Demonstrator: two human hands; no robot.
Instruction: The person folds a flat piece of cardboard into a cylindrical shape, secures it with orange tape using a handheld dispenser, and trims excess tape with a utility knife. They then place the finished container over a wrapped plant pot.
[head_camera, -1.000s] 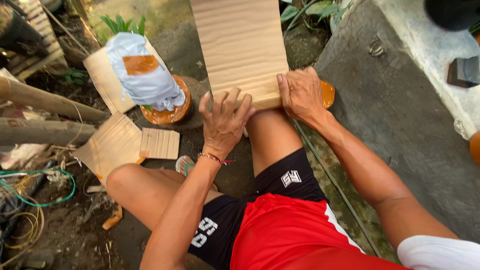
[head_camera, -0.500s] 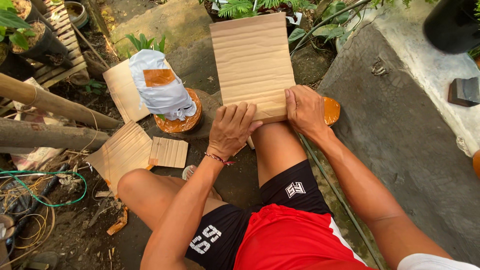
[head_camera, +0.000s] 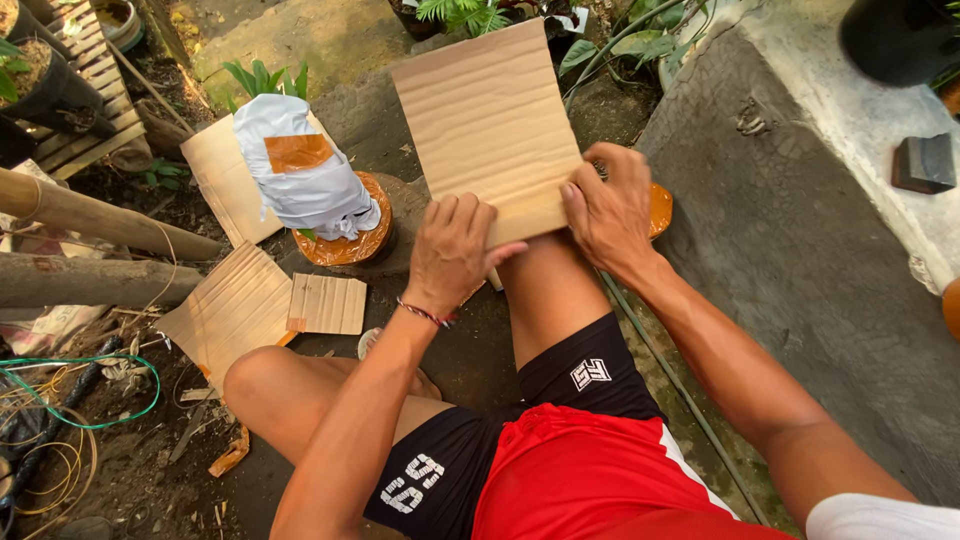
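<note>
Head view, left hand (head_camera: 452, 252), right hand (head_camera: 608, 212) pressing cardboard sheet (head_camera: 488, 125) on knee

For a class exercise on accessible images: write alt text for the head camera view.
A seated person's left hand and right hand grip the near edge of a corrugated cardboard sheet over the right knee. More cardboard pieces lie on the ground at left.
</note>
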